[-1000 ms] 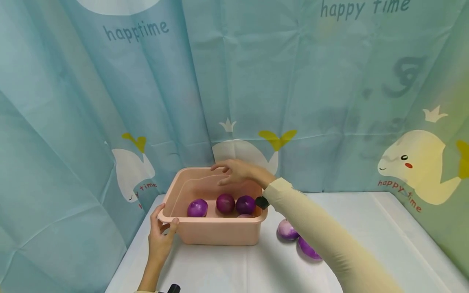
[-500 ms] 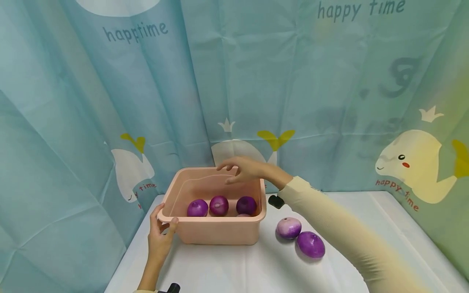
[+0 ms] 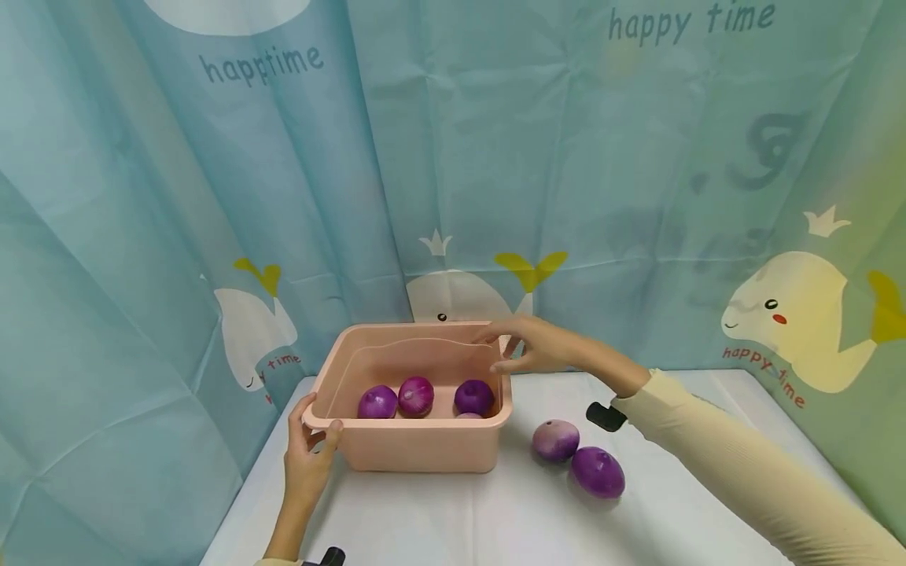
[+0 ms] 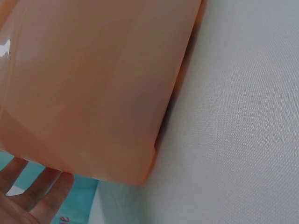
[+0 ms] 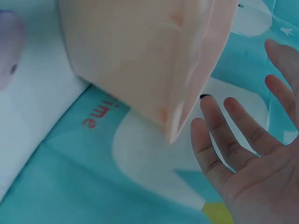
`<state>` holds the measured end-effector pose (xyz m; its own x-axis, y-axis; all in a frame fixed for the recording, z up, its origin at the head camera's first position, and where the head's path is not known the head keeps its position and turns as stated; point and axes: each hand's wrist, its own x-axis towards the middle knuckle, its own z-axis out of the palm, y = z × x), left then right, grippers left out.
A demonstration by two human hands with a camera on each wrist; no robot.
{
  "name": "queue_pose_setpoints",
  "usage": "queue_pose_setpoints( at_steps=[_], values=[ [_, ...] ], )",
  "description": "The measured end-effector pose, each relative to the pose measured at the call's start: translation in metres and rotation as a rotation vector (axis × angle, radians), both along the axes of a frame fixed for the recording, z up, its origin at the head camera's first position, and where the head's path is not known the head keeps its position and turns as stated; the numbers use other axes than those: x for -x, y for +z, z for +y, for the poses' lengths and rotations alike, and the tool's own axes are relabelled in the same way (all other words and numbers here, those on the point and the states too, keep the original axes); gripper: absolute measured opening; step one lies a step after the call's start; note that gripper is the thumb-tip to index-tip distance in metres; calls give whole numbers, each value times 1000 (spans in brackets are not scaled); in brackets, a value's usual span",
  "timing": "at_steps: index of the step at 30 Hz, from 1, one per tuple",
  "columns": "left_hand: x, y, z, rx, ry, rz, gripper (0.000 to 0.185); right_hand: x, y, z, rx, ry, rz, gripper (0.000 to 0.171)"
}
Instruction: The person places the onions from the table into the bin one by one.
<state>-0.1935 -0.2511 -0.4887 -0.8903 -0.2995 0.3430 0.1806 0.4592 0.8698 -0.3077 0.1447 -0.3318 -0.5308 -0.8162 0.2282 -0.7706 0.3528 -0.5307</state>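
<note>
My left hand (image 3: 307, 456) holds the front left corner of a pink plastic tub (image 3: 421, 448), thumb at the front rim and fingers at the side. In the left wrist view, those fingers (image 4: 53, 193) meet the tub's wall. Inside lie a purple onion (image 3: 377, 402), a redder onion (image 3: 415, 396) beside it and a darker one (image 3: 473, 398) at the right. A paler onion (image 3: 470, 416) is mostly hidden behind the front rim. My right hand (image 3: 541, 344) hovers at the tub's right rim, fingers spread and holding nothing; its palm (image 5: 257, 182) shows in the right wrist view.
Two more onions lie on the white table (image 3: 425, 519) right of the tub: a pale-topped onion (image 3: 555, 440) and a purple oval onion (image 3: 598, 472) close together. A blue curtain (image 3: 467, 157) with whale prints hangs behind and on both sides.
My right hand has moved right, from above the tub's inside to its right rim. The redder onion has rolled left to the purple one. My left hand stays at the corner.
</note>
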Motion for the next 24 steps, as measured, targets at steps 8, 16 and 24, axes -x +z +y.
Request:
queue_pose_setpoints(
  at_steps=[8, 16, 24],
  values=[
    [1, 0, -1, -3, 3, -25, 65, -22, -15, 50, 43, -99, -57, 50],
    [0, 1, 0, -10, -4, -7, 65, -47, -45, 101, 50, -195, -50, 50],
    [0, 2, 1, -2, -3, 6, 65, -76, -81, 138, 98, -249, -62, 48]
  ],
)
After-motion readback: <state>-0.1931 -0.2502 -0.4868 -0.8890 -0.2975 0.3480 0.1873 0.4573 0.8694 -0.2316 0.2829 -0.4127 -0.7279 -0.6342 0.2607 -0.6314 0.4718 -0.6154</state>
